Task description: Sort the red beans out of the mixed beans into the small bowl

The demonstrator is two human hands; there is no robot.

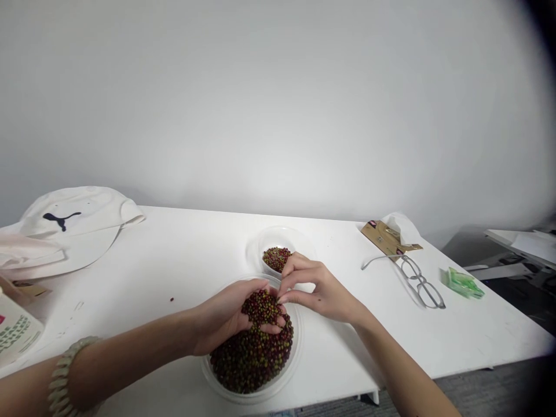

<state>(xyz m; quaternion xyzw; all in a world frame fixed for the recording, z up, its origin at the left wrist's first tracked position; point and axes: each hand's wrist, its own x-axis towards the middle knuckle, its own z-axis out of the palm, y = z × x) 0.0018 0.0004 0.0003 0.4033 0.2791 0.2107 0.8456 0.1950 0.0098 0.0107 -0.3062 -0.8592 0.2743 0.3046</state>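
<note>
Standing against a grey wall (278, 104), the white worktop (174, 260) carries a cap (73, 226), glasses (417, 281) and a small bowl (260, 240). Left hand (226, 315) cups beans (263, 306) over the nearer bowl (243, 397); right hand (319, 289) pinches at them.

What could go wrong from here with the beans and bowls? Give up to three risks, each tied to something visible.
1. The left hand cups a heap of beans over the large clear bowl; a tilt could scatter them, as one stray bean already lies on the table.
2. The right hand pinches at that heap and might knock beans loose.
3. The bowl sits near the table's front edge; a forearm nudge might push it off.
</note>
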